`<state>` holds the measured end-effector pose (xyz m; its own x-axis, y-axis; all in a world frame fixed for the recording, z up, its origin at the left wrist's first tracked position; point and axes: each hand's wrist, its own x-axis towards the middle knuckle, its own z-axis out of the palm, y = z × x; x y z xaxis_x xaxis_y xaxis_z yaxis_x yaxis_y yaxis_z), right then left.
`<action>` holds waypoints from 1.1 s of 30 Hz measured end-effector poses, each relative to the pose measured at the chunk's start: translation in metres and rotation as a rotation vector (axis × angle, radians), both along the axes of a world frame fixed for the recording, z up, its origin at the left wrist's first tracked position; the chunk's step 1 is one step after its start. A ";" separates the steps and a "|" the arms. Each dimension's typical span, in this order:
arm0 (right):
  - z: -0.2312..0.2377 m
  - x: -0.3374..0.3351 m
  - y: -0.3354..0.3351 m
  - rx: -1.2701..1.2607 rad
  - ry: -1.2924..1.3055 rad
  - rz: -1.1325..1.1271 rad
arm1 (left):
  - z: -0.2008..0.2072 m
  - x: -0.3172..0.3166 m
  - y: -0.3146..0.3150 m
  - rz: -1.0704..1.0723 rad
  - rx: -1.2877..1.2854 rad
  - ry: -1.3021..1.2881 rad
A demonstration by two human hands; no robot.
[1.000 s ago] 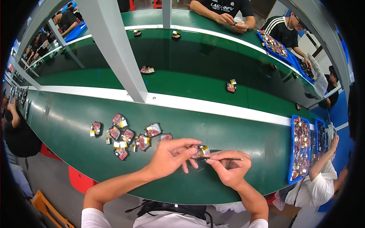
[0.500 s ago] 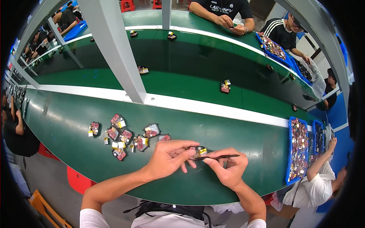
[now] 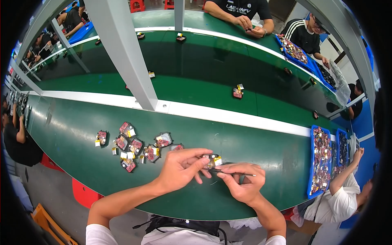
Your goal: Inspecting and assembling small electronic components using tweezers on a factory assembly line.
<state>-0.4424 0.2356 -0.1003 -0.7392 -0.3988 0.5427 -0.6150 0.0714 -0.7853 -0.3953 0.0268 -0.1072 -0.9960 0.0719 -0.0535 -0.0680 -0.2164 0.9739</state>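
From the head view, I watched the left grip (image 3: 183, 168) pinch a small circuit module (image 3: 211, 161) above the counter (image 3: 281, 179); it lay between thumb and fingers (image 3: 197, 152), to the left of the right grip (image 3: 243, 182), which was clamped on a slim dark tool (image 3: 246, 174) (whether its tip touched the module, I couldn't tell).

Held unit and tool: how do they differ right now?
The unit is blocky; the tool is long and thin. The unit shows a yellow-and-white part; the tool looks dark. The left hand holds the unit; the right hand holds the tool. Both are hand-held, close together.
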 end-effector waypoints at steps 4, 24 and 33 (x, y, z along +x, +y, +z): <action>0.000 0.000 -0.001 -0.006 0.009 0.006 | 0.001 0.000 -0.003 -0.022 -0.013 -0.046; -0.004 -0.010 0.010 0.000 0.284 -0.145 | 0.015 -0.048 0.007 0.082 -0.213 -0.083; -0.007 -0.006 -0.008 -0.073 0.149 -0.174 | -0.019 -0.164 -0.017 0.450 -0.976 0.315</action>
<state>-0.4487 0.2272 -0.1069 -0.7030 -0.2280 0.6736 -0.7079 0.1335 -0.6936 -0.5592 0.0093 -0.1259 -0.8998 -0.2332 0.3687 0.1033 0.7071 0.6995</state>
